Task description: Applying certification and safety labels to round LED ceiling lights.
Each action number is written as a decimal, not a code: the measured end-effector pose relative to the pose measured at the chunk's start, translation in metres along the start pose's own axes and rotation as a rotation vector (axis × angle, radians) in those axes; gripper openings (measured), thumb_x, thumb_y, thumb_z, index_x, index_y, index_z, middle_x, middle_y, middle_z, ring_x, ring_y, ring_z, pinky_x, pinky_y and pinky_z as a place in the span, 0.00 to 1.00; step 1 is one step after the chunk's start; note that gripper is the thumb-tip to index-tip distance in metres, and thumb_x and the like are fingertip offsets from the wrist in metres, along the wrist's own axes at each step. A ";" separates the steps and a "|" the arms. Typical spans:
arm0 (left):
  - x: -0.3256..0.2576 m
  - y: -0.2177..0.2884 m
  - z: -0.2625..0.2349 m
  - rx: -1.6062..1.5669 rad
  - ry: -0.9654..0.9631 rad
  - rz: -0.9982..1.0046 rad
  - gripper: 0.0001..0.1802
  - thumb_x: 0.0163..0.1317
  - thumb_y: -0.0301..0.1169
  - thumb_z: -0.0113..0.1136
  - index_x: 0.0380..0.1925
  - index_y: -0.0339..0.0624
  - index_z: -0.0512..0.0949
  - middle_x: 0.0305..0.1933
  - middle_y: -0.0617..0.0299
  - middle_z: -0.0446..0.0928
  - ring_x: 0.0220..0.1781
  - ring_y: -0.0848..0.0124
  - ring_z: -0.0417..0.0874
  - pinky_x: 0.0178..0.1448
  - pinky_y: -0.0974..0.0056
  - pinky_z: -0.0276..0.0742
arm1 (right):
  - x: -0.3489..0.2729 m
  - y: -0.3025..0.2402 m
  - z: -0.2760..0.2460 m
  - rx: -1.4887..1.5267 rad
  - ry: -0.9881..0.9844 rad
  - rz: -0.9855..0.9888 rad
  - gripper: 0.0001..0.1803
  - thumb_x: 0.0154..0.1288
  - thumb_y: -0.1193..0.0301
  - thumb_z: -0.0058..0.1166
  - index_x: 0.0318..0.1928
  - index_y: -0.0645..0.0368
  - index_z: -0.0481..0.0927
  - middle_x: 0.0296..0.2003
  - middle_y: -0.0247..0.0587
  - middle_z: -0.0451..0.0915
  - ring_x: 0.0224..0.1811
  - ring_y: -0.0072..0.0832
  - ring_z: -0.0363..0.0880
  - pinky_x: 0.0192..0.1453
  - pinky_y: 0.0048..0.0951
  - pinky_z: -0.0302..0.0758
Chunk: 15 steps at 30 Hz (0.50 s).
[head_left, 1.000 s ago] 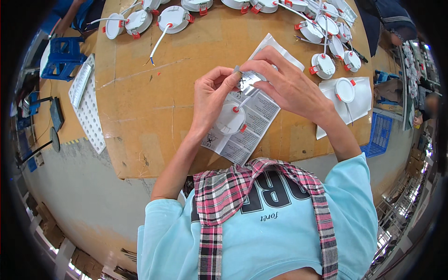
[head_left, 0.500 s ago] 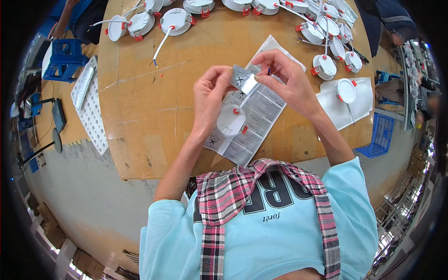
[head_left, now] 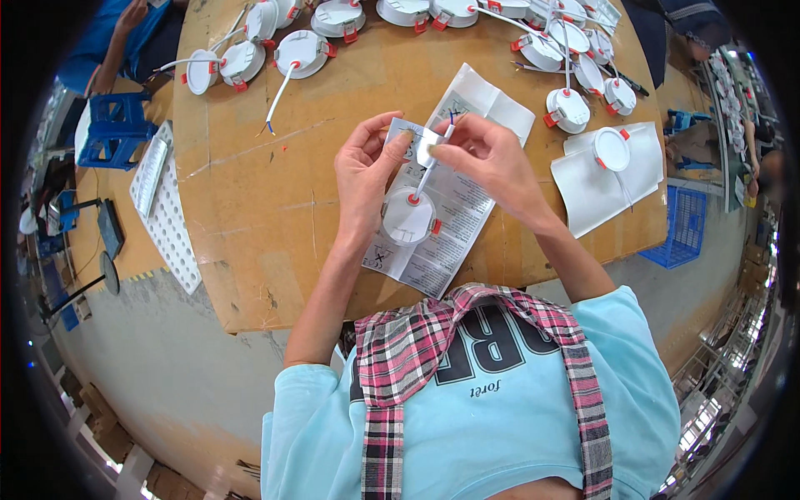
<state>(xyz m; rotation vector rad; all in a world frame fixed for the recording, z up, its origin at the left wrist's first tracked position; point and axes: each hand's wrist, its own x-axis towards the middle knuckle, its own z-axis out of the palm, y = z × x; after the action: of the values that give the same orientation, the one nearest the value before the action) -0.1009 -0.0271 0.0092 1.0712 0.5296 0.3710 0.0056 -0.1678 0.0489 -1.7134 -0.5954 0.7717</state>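
A small silvery label point(head_left: 427, 150) is pinched by my left hand point(head_left: 363, 171), its thumb lying over the printed side. The label's far side meets the white cable point(head_left: 426, 178) of a round downlight point(head_left: 407, 222); I cannot tell whether it is stuck there. My right hand point(head_left: 492, 167) has thumb and fingers closed at the cable near its bare-wire end, touching the label's edge. The downlight lies back side up, with a red clip at its right, on a creased printed sheet point(head_left: 467, 200) in front of me.
Several white downlights point(head_left: 302, 54) with red clips stand along the table's far side and far right. Another downlight point(head_left: 612, 150) lies on white sheets point(head_left: 575, 196) at the right. A blue stool point(head_left: 117, 129) and a perforated white panel point(head_left: 172, 225) are left of the table; a blue crate point(head_left: 679, 227) is at the right.
My right hand has shifted slightly left and down, and more of the cable end shows between the hands. The label has turned a little, its printed side now under my left thumb.
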 end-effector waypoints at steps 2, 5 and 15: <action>0.000 0.000 0.003 0.015 0.003 0.015 0.16 0.63 0.29 0.64 0.48 0.33 0.76 0.38 0.62 0.81 0.36 0.81 0.80 0.37 0.75 0.75 | 0.000 0.006 0.005 -0.024 0.004 0.001 0.16 0.60 0.66 0.64 0.39 0.68 0.81 0.28 0.39 0.83 0.30 0.19 0.79 0.37 0.22 0.76; -0.001 -0.002 0.001 0.005 -0.001 0.021 0.12 0.63 0.30 0.63 0.43 0.33 0.79 0.35 0.64 0.81 0.34 0.82 0.79 0.36 0.75 0.75 | -0.002 0.006 0.009 -0.044 0.012 -0.015 0.15 0.61 0.67 0.62 0.36 0.70 0.83 0.26 0.39 0.83 0.29 0.19 0.79 0.35 0.23 0.76; 0.000 -0.009 -0.008 -0.016 -0.002 0.060 0.08 0.66 0.31 0.60 0.38 0.35 0.80 0.34 0.65 0.81 0.33 0.80 0.79 0.41 0.71 0.77 | -0.002 0.006 0.015 0.018 0.154 -0.040 0.12 0.66 0.68 0.57 0.39 0.68 0.83 0.27 0.35 0.81 0.29 0.16 0.75 0.35 0.21 0.73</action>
<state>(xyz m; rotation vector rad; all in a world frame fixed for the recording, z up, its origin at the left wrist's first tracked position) -0.1047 -0.0255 -0.0023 1.0738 0.4930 0.4265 -0.0071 -0.1617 0.0408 -1.7218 -0.5138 0.6090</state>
